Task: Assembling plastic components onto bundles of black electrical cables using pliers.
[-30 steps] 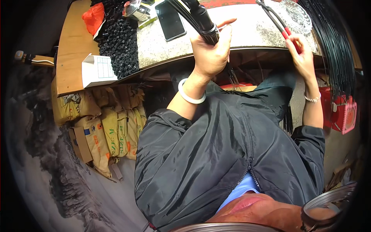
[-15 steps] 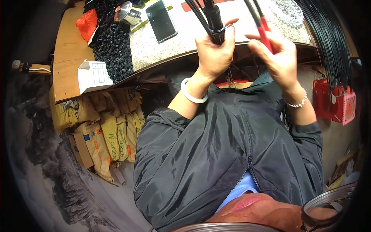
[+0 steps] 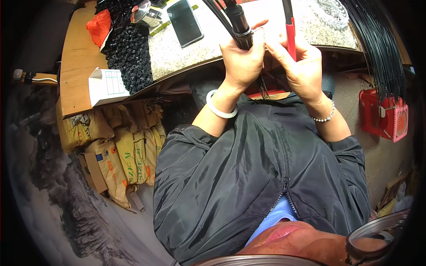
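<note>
Over the near edge of the tabletop (image 3: 171,60), the left hand (image 3: 243,64) was wrapped around a black cylindrical piece (image 3: 238,22) and some thin black rods (image 3: 218,14), while the right hand (image 3: 302,71), just beside it, grasped red-handled pliers (image 3: 290,41); whether the two hands touched could not be told. A phone (image 3: 185,24) lay face up left of them, and a white box (image 3: 108,88) sat by the near left corner. Black strands (image 3: 386,62) hung over the right edge.

A collared black tube (image 3: 237,20) leans left beside slim black rods (image 3: 220,17). To their right, red-handled pliers (image 3: 290,41) stand nearly upright, grips seemingly together, tips out of frame.
</note>
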Action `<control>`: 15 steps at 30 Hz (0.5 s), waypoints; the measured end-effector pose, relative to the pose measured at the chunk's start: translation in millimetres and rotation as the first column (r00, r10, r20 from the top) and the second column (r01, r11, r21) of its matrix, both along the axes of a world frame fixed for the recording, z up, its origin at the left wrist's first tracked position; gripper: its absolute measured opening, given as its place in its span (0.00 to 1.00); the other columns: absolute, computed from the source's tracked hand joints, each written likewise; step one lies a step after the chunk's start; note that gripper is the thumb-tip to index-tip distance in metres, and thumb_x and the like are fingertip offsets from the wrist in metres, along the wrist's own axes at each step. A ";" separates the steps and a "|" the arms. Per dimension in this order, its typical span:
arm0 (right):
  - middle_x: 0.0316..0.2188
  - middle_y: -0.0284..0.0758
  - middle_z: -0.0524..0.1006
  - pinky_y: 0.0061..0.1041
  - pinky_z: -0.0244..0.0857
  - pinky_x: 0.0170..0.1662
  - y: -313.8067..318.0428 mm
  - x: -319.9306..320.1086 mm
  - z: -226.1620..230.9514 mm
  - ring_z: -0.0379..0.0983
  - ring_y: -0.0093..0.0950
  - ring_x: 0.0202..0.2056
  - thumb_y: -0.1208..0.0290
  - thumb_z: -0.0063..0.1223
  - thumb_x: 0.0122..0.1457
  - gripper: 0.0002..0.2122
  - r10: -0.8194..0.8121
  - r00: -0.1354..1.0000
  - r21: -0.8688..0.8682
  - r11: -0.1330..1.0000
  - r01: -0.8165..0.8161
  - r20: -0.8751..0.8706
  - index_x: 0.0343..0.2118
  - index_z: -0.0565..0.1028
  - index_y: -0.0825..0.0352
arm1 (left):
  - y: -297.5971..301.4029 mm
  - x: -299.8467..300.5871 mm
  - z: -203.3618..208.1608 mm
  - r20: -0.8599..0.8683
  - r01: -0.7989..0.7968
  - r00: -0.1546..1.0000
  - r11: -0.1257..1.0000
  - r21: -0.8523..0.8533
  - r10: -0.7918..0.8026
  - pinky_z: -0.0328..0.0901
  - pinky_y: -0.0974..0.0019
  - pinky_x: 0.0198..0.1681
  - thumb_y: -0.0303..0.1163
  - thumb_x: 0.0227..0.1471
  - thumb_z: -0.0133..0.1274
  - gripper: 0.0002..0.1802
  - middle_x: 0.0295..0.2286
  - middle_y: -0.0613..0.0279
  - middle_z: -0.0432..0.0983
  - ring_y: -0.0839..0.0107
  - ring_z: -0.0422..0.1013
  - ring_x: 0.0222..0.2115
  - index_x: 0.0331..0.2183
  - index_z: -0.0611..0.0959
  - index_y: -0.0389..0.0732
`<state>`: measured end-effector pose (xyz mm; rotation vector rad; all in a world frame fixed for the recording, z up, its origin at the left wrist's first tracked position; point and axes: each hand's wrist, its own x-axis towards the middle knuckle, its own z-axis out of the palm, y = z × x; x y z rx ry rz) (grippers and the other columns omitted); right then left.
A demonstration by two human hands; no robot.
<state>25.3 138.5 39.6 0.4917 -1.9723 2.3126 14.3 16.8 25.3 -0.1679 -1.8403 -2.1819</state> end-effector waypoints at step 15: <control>0.23 0.31 0.76 0.13 0.63 0.27 13.5 -7.4 6.2 0.69 0.15 0.22 0.74 0.57 0.51 0.06 0.022 0.987 -0.013 1.000 -0.021 0.159 0.28 0.77 0.73 | -1.5 -4.3 -1.9 -0.178 -0.039 0.984 0.983 -0.180 0.006 0.52 0.81 0.11 0.21 0.50 0.49 0.10 0.12 0.70 0.67 0.86 0.60 0.09 0.35 0.79 0.28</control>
